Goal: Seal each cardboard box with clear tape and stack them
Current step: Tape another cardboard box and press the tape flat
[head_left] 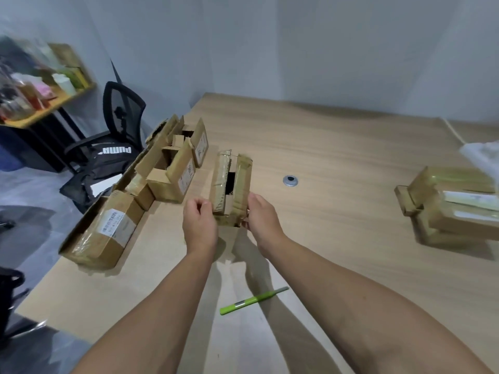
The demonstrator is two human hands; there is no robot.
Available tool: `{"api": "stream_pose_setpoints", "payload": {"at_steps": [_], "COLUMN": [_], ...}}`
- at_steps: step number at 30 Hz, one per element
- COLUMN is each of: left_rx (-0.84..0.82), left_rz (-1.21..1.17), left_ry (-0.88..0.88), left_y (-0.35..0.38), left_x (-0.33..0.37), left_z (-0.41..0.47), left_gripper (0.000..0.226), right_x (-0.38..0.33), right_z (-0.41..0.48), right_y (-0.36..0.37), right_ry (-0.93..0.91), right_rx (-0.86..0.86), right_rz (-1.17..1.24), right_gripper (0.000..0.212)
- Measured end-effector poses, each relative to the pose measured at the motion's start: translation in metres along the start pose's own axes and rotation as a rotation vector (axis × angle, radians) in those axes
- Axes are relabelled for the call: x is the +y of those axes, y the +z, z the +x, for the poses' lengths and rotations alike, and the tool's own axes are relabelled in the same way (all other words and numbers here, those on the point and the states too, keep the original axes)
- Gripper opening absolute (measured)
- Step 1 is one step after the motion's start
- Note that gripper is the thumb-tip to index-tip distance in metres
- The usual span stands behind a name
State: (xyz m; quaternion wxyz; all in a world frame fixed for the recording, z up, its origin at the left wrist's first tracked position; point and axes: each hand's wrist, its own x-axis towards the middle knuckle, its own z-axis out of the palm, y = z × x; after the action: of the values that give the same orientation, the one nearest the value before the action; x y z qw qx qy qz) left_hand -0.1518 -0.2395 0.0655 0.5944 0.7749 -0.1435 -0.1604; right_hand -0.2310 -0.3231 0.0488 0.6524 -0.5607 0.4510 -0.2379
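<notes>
A small cardboard box (pixel 237 184) with its top flaps ajar stands near the middle of the wooden table (pixel 337 147). My left hand (pixel 199 225) grips its near left corner, fingers curled at the flap. My right hand (pixel 260 217) holds its near right side. Several more open cardboard boxes (pixel 172 168) crowd the table's left edge, and a longer labelled box (pixel 108 233) lies nearest me. At the far right sits a stack of taped boxes (pixel 448 206). No tape roll shows.
A green utility knife (pixel 251 300) lies on the table close to me. A round cable grommet (pixel 290 181) sits mid-table. A black office chair (pixel 118 125) with a bag stands left of the table, and a cluttered shelf (pixel 40 85) beyond.
</notes>
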Motion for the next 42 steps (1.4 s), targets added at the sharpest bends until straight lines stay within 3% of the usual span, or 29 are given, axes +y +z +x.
{"api": "stream_pose_setpoints", "payload": {"at_steps": [4,13,20,23,25,30,32,34,42], "left_rx": [-0.087,-0.306,-0.383,-0.381,-0.364,-0.240,-0.215,-0.217,-0.213], "left_rz": [0.036,0.082,0.154,0.165,0.163,0.061,-0.025,-0.031,-0.105], "left_ry": [-0.035,-0.128,-0.201,-0.233,-0.253,-0.394,-0.455,-0.456,-0.427], "left_y": [0.028,0.088,0.110,0.106,0.103,0.097,0.098,0.100,0.109], "left_x": [-0.012,-0.040,-0.057,-0.061,-0.061,-0.068,-0.070,-0.070,-0.063], "left_z": [-0.012,-0.065,-0.097,-0.100,-0.099,-0.106,-0.113,-0.116,-0.100], "left_gripper": [0.010,0.021,0.019,0.020,0.023,0.022,0.022,0.023,0.020], "right_x": [0.014,0.048,0.078,0.081,0.080,0.058,0.046,0.038,0.047], "right_z": [-0.006,-0.029,-0.040,-0.043,-0.041,-0.007,0.013,0.030,0.031], "right_y": [-0.034,-0.121,-0.160,-0.162,-0.163,-0.171,-0.172,-0.172,-0.178], "right_ry": [0.038,0.158,0.275,0.272,0.242,0.179,0.138,0.121,0.094], "right_rx": [0.051,0.157,0.132,0.082,0.082,0.223,0.217,0.197,0.183], "right_rz": [-0.036,-0.107,-0.029,-0.018,-0.139,-0.239,-0.250,-0.246,-0.299], "right_gripper": [0.038,0.034,0.033,0.028,0.032,0.027,0.034,0.043,0.039]}}
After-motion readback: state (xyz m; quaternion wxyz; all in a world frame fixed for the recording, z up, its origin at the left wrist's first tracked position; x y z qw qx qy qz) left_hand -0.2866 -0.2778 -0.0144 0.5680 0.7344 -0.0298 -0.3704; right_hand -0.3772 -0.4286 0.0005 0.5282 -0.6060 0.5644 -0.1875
